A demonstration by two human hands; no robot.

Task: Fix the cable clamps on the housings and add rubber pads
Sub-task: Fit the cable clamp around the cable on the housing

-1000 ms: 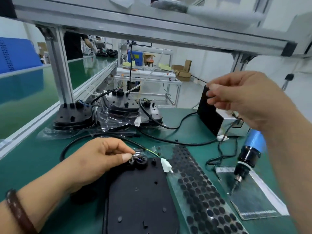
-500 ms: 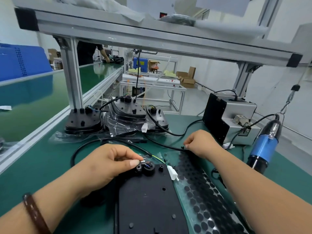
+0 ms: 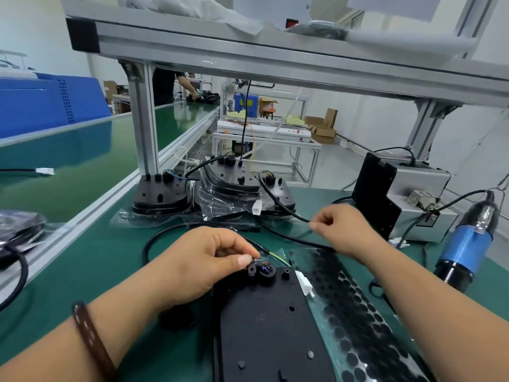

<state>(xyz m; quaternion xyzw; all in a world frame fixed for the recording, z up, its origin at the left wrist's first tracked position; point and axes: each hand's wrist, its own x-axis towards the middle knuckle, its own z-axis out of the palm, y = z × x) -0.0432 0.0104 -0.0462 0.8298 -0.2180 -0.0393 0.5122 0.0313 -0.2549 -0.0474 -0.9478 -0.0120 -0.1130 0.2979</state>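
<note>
A black housing (image 3: 270, 326) lies face down right in front of me on the green mat. My left hand (image 3: 203, 263) rests at its top end, thumb and forefinger pinching a small part beside the round cable grommet (image 3: 265, 271). A white connector (image 3: 304, 282) lies at the housing's right edge. A clear sheet of black rubber pads (image 3: 358, 312) runs along the right of the housing. Beyond the sheet's far end, my right hand (image 3: 341, 230) has its fingers curled, its fingertips pinching a black cable (image 3: 292, 213).
Several more housings (image 3: 225, 186) in plastic bags stand at the back by the aluminium frame post (image 3: 143, 119). A blue electric screwdriver (image 3: 465, 244) hangs at the right. A grey screw feeder box (image 3: 418, 205) sits behind it. A conveyor belt (image 3: 82, 166) runs along the left.
My right hand came down from the screw feeder to the mat and now pinches at the cable. The left hand stays at the housing's top. My view has tilted up slightly.
</note>
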